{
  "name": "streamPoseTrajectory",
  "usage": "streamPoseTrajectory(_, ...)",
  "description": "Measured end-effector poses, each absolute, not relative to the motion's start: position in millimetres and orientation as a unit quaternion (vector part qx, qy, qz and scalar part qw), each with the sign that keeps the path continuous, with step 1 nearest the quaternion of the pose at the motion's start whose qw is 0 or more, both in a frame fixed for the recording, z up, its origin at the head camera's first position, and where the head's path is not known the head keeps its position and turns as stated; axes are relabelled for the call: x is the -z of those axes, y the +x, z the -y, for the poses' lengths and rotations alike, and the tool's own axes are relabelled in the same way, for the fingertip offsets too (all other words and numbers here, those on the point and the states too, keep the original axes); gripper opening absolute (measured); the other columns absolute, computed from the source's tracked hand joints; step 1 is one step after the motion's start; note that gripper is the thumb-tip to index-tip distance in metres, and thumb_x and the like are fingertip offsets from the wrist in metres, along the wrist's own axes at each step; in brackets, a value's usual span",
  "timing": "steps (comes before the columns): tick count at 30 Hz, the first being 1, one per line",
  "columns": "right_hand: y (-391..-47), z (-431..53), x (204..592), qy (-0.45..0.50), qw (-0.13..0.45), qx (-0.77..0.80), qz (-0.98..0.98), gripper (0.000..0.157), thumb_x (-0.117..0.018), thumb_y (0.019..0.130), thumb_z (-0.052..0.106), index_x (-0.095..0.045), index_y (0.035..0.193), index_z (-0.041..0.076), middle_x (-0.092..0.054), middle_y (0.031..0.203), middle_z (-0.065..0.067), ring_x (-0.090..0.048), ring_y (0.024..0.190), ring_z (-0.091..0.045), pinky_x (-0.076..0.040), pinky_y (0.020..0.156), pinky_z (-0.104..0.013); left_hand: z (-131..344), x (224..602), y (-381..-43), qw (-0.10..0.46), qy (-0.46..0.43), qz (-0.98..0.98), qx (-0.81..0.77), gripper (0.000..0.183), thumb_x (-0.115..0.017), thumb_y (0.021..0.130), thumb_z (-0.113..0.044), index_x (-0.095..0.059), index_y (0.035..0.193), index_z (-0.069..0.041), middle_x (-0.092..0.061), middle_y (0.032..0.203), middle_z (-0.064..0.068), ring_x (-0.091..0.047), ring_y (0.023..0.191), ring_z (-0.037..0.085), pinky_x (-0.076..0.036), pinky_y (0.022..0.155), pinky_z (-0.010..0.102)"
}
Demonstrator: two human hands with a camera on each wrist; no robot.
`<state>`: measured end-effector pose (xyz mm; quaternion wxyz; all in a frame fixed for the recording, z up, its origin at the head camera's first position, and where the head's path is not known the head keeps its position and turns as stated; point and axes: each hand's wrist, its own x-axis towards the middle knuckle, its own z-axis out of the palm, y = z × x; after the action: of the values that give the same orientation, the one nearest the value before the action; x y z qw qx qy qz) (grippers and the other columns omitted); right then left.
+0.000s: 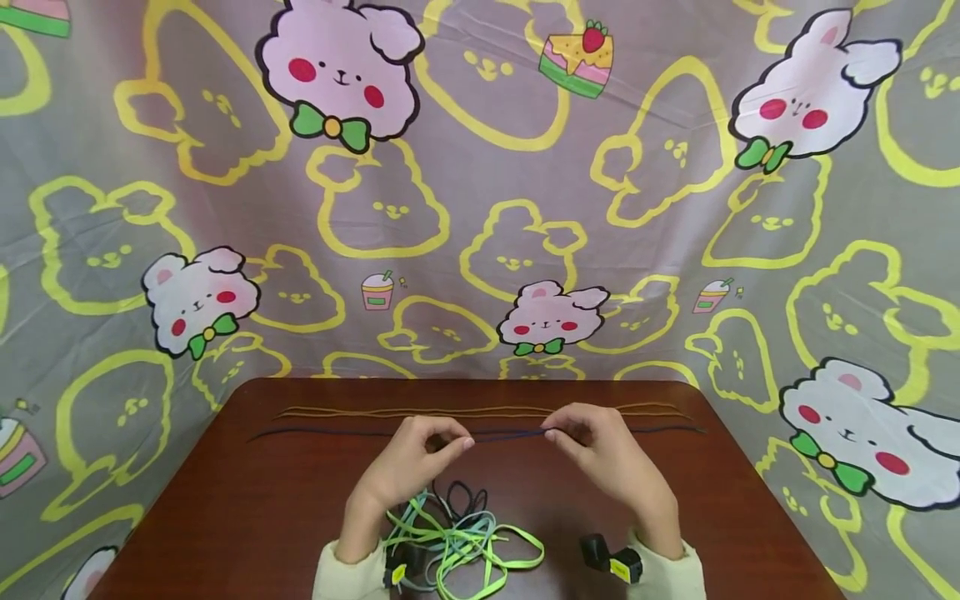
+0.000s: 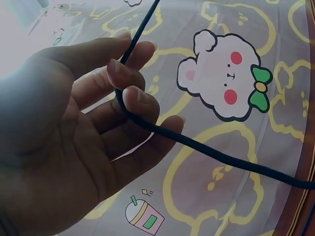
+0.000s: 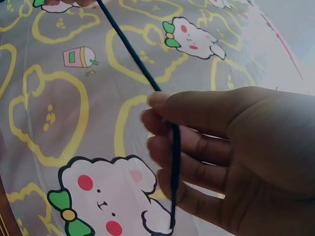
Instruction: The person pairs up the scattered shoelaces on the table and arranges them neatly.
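A dark blue shoelace (image 1: 506,438) is stretched between my two hands above the table. My left hand (image 1: 420,454) pinches it between thumb and forefinger; in the left wrist view the lace (image 2: 221,157) runs over the curled fingers and off to the lower right. On the other side my right hand (image 1: 611,458) pinches the lace between thumb and fingertips. Below those fingers a short tail of the lace (image 3: 174,167) hangs down in the right wrist view. Behind the hands, a dark strand (image 1: 322,430) lies sideways on the table, partly hidden by them.
Brown-yellow laces (image 1: 465,411) lie stretched along the table's far side. Between my forearms is a tangled heap of lime green laces (image 1: 525,563), with pale blue-grey and black laces (image 1: 471,507) in it. A patterned cloth (image 1: 465,183) hangs around the brown table (image 1: 247,517).
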<state>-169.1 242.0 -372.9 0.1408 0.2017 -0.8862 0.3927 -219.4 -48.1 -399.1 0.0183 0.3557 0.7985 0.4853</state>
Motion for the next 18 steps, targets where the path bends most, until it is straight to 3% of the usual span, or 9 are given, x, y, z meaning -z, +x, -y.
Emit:
streamPoseTrajectory(8,-171,-249,373,0.173,0.208,-0.378,0.885,0.015,-0.079,0.088,0.004,-0.073,0.093,0.017,-0.068,0.081,0.008,-0.06,0.072,-0.006,-0.052,0.066,-0.025,51,398,-220,0.014,0.342,-0.803,-0.488,0.015,-0.065,0.101,-0.023,-0.077,0.105,-0.015,-0.073,0.095,-0.004,-0.055,0.067,0.006,-0.05,0.065,0.025)
streamPoseTrajectory(18,-172,-263,377,0.142,0.277,-0.376,0.873,0.015,-0.077,0.089,0.001,-0.074,0.096,0.014,-0.069,0.083,0.006,-0.064,0.072,-0.006,-0.056,0.068,-0.023,51,403,-223,-0.006,0.336,-0.803,-0.492,0.019,-0.066,0.101,-0.023,-0.077,0.109,-0.01,-0.075,0.098,0.001,-0.054,0.068,0.005,-0.048,0.064,0.025)
